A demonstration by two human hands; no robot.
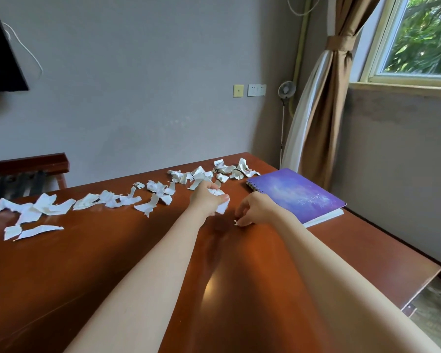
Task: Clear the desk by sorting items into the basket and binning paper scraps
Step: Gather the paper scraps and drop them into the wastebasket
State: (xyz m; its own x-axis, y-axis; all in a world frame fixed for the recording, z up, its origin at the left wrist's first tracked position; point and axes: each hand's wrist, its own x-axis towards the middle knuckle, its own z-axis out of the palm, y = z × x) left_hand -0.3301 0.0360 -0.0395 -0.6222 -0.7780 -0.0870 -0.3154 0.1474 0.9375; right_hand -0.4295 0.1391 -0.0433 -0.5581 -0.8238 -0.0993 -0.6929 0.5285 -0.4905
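Both hands grasping: left hand (206,197) grips crumpled paper wad (219,194); right hand (255,208) pinches tiny scrap (235,222) on desk (112,263).

Your left hand (206,197) grips a paper wad (220,200). At its 4 o'clock, your right hand (255,208) pinches a tiny scrap (235,222) on the desk (112,250). Loose scraps (107,200) trail toward 9 o'clock, and the purple notebook (295,194) lies at 2 o'clock.

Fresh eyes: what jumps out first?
A ragged trail of torn paper scraps runs across the brown desk from the left edge to the far middle. At centre the left hand grips a wad while the right hand pinches a tiny scrap. A purple notebook lies right.
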